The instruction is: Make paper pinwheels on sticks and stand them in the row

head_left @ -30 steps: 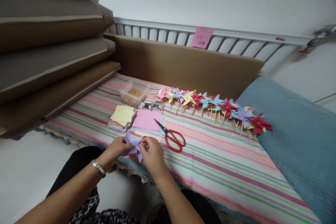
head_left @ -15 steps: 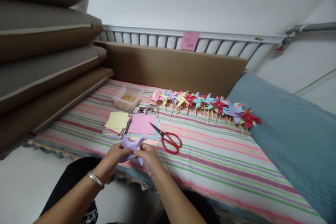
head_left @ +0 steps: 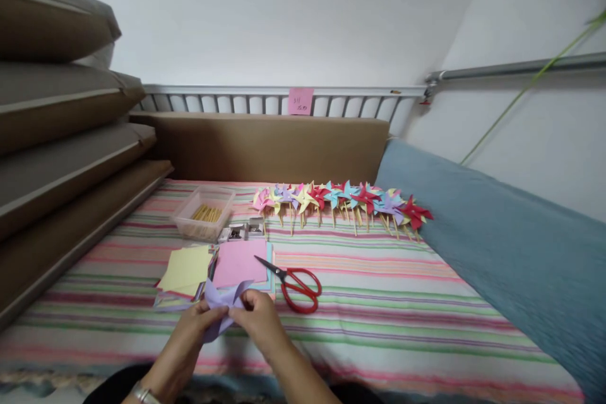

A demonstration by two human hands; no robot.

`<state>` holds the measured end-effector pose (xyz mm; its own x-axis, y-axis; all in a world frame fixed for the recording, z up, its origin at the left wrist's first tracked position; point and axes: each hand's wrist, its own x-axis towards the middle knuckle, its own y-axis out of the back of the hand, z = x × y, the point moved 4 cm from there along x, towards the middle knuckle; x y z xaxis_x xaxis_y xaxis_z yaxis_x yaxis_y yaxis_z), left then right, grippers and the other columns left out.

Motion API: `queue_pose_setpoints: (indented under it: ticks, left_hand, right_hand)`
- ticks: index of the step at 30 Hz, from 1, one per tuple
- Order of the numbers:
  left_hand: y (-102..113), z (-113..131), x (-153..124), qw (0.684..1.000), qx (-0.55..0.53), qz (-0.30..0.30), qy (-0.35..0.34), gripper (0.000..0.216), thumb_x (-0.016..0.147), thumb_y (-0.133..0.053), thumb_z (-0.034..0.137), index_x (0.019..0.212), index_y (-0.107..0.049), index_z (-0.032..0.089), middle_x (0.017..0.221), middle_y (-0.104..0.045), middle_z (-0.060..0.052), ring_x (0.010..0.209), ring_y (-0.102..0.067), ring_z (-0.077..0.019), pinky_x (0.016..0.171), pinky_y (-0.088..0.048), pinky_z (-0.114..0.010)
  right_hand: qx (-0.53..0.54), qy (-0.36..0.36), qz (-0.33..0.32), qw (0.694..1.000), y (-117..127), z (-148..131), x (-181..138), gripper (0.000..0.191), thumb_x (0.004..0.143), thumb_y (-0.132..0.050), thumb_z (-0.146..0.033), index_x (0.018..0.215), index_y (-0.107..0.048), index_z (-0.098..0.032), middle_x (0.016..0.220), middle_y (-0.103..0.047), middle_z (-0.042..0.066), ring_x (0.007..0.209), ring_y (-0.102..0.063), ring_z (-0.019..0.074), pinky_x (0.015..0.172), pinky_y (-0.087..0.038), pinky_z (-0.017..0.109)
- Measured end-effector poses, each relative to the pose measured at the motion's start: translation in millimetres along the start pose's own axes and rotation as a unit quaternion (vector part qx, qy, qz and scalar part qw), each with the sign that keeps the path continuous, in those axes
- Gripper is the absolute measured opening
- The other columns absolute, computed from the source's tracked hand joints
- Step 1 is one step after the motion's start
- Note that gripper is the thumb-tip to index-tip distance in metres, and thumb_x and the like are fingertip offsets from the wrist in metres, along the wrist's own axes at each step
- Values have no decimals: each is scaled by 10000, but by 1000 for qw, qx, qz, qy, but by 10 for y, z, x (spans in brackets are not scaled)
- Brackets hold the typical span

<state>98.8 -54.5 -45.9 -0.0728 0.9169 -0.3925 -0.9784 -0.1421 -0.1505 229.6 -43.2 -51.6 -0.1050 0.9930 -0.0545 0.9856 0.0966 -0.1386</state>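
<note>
A lavender paper pinwheel with folded blades is held between both hands over the striped cloth. My left hand pinches it from the left, thumb near the centre. From the right, my right hand grips it with thumb and fingers at the middle. Just beyond lie a stack of pink paper squares and a stack of yellow squares. Scissors with red handles rest partly on the pink stack, blades pointing left. Whether a pin is in the pinwheel's centre is hidden by the fingers.
A clear plastic box holds short wooden sticks. Small open boxes of dark bits stand beside it. Finished pinwheels on sticks lie in a row at the back. Stacked brown cushions rise at left; a brown board stands behind.
The view has tilted up and turned right. Both hands still hold the lavender pinwheel; my right hand's fingers have curled in closer around its centre.
</note>
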Motion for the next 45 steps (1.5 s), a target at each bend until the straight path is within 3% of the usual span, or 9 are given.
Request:
queue_pose_setpoints:
  ticks: [5,8,13,17,23,30,35,39,45]
  left_hand:
    - [-56,177,275,998,21,-2,-54,248,456,-805,300,602,-688,137,564,-687,-34,519,-591,-168,559,-448,-269]
    - [-107,381,423,995,51,-12,-90,264,481,-792,326,634,-698,132,574,-684,-32,534,-591,-179,571,-451,-279]
    - [-145,648,697,982,88,-45,-159,299,573,-751,372,765,-722,144,660,-701,-36,619,-600,-197,583,-442,-265]
    - [-79,696,903,962,139,-34,-234,230,666,-695,362,785,-713,167,740,-707,-46,731,-609,-220,685,-448,-280]
    - [-9,702,1017,877,289,-7,-383,115,750,-604,263,650,-613,208,660,-616,-22,705,-555,-210,722,-405,-303]
    - [47,659,1108,828,363,-21,-427,105,763,-573,232,659,-572,220,633,-590,-8,673,-544,-204,782,-381,-333]
    - [27,582,1181,845,368,-17,-387,146,737,-584,273,608,-568,205,615,-594,-21,652,-549,-208,718,-402,-326]
    - [36,506,1263,899,317,-17,-300,129,702,-598,300,667,-645,185,644,-649,-33,629,-580,-207,617,-421,-297]
    - [302,648,1361,984,94,21,-149,298,592,-714,365,776,-705,131,727,-727,-69,691,-637,-243,618,-475,-311]
  right_hand:
    - [-3,64,126,990,126,-151,86,247,640,-602,-171,886,-588,-176,763,-647,22,691,-601,173,639,-461,268]
    - [-45,97,171,979,151,-299,157,203,683,-616,-223,882,-608,-183,873,-665,63,823,-615,210,756,-473,319]
    - [-32,94,176,979,58,-470,524,161,692,-637,-289,817,-643,-188,871,-671,48,777,-595,196,714,-469,298]
    - [31,29,158,987,-103,-503,866,210,683,-623,-382,664,-615,-173,623,-594,0,601,-513,145,583,-409,250]
    - [34,-11,169,985,-238,-434,1024,286,660,-648,-319,495,-452,-193,489,-340,-69,512,-297,93,510,-272,225]
    - [51,-22,149,987,-242,-259,1112,186,609,-636,-270,511,-509,-174,511,-385,-56,545,-335,101,546,-301,227]
    - [48,-38,167,984,-208,-162,1128,213,615,-652,-282,501,-511,-171,483,-406,-61,507,-361,95,541,-329,227]
    - [-62,-15,166,984,-63,-111,1144,194,726,-588,-324,637,-585,-151,570,-533,-24,553,-474,116,559,-384,222]
    - [-451,10,178,875,232,-253,1420,230,868,-464,-238,921,-679,-178,919,-684,53,813,-627,164,724,-454,243]
